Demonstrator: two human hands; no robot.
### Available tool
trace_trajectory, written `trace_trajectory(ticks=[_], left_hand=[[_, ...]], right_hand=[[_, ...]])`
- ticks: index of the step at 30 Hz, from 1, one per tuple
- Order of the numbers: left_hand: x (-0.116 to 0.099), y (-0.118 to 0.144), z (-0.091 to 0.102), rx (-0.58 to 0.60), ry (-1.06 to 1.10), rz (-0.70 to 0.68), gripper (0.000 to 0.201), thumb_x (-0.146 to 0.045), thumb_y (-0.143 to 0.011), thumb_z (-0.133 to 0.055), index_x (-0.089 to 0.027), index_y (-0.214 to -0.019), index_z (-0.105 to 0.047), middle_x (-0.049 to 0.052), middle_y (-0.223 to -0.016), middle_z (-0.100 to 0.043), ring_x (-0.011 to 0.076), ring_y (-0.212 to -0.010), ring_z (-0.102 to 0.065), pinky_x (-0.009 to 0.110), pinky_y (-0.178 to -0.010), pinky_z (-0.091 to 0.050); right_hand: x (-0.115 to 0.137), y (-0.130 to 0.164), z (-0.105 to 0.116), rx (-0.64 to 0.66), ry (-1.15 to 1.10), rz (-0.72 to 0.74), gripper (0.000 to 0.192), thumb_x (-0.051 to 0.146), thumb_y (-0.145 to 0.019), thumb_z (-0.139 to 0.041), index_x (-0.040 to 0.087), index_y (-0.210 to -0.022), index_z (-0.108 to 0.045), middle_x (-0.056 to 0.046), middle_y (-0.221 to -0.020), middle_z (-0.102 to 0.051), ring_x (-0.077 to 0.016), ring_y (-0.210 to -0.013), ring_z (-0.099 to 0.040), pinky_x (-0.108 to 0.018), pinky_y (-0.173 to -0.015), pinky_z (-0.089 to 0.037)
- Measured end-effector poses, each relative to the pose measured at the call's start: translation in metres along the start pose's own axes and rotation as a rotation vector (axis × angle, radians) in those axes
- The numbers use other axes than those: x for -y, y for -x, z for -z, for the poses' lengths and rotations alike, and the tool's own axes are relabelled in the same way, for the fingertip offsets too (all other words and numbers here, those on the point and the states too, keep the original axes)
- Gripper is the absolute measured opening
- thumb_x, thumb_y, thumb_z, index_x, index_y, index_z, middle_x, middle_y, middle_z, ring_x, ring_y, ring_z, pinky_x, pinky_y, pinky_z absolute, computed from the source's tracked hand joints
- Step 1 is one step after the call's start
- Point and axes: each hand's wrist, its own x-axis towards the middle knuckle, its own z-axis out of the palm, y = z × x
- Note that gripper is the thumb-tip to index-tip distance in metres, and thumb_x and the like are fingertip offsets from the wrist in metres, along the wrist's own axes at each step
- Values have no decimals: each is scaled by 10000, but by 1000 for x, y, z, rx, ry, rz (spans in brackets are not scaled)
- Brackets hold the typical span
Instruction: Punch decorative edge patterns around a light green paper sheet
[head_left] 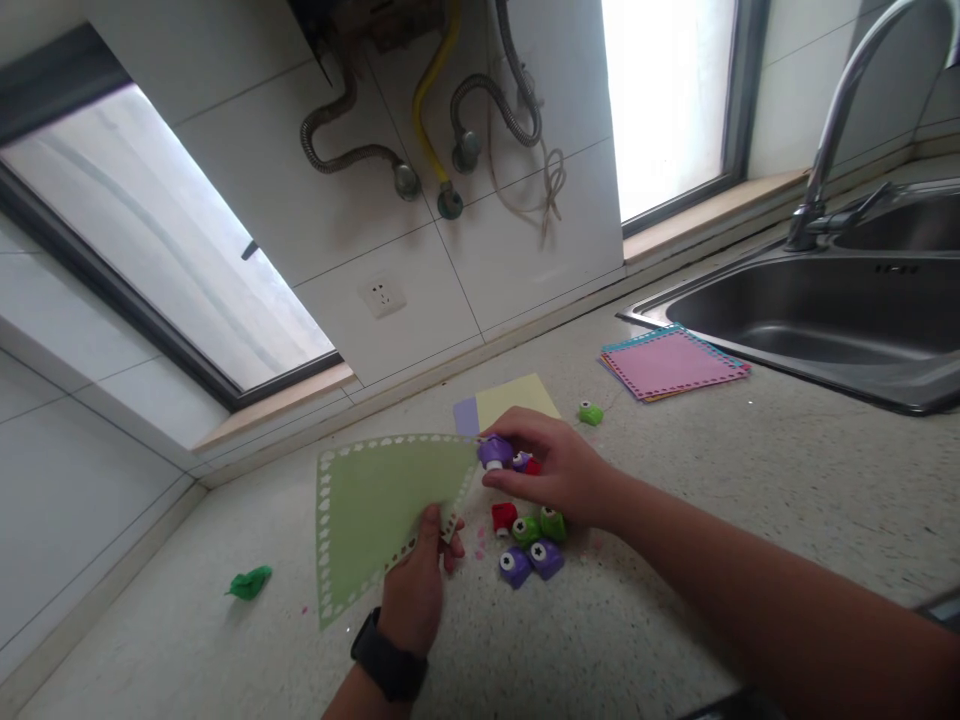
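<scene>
My left hand (420,575), with a black watch on its wrist, pinches the lower right edge of a light green sheet of paper (382,510). Small shapes are punched along the sheet's borders. A purple craft punch (495,450) is in the fingers of my right hand (559,462), against the sheet's upper right corner. Beneath and beside that hand lie more craft punches: a red one (503,517), green ones (526,530) and purple ones (546,557). Another purple and red punch (527,462) shows partly behind my right fingers. Pink paper bits (481,540) are scattered near my left fingertips.
Behind my right hand are pale yellow paper (517,396) and a lilac sheet (465,415). A lone green punch (591,412) sits near a stack of pink-topped punched sheets (675,362). The steel sink (795,310) is at right, a crumpled green scrap (250,582) at left.
</scene>
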Motion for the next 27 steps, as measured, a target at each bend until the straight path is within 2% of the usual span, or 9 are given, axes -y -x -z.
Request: trace_trajectory(ticks=[5,9,13,18,21,24,27], left_hand=[[-2,2,0,-6,1,56,541,-651,-815,-576,-147,-650,-676,27,-567,-616,133,-524,-538,260,-562,-452],[-7,4,-1,-17,133,100,442,-585,-754,-689,-146,-710,-685,36,-643,-663,161,-581,-590,273,-554,-491],[-14,6,0,20,59,2,372,-500,-764,-708,-162,-617,-663,41,-626,-675,173,-616,-625,282,-643,-523],[-14,5,0,28,87,-66,299,-453,-788,-691,-187,-653,-666,12,-553,-638,201,-622,-646,302,-648,-523],[-10,4,1,41,77,-82,287,-441,-805,-679,-192,-662,-673,16,-558,-644,225,-706,-675,318,-714,-529],[-8,3,1,42,69,-104,260,-431,-819,-671,-181,-755,-703,35,-656,-696,245,-835,-690,338,-826,-520],[-8,3,0,35,98,-130,258,-409,-813,-688,-171,-911,-715,60,-890,-750,240,-949,-685,348,-942,-485]], right_hand=[[-5,0,-3,62,-152,-298,277,423,-831,-706,160,-891,-642,-19,-767,-603,-148,-686,-576,-284,-630,-480],[-7,2,-5,167,-323,-440,301,481,-897,-608,183,-877,-573,4,-703,-615,-120,-542,-571,-244,-499,-441],[-11,3,-6,213,-395,-491,336,512,-912,-576,193,-819,-529,44,-601,-542,-92,-453,-479,-213,-416,-360],[-21,3,-12,137,-480,-570,378,507,-862,-650,168,-730,-543,53,-557,-467,-64,-449,-355,-203,-407,-235],[-27,4,-18,94,-566,-599,380,487,-842,-683,169,-707,-523,54,-559,-456,-58,-447,-328,-206,-408,-197],[-30,5,-23,56,-597,-607,389,470,-836,-697,180,-691,-482,62,-550,-448,-54,-435,-324,-202,-402,-191],[-29,7,-25,52,-593,-615,387,472,-839,-689,187,-690,-473,60,-553,-473,-59,-424,-359,-195,-387,-227]])
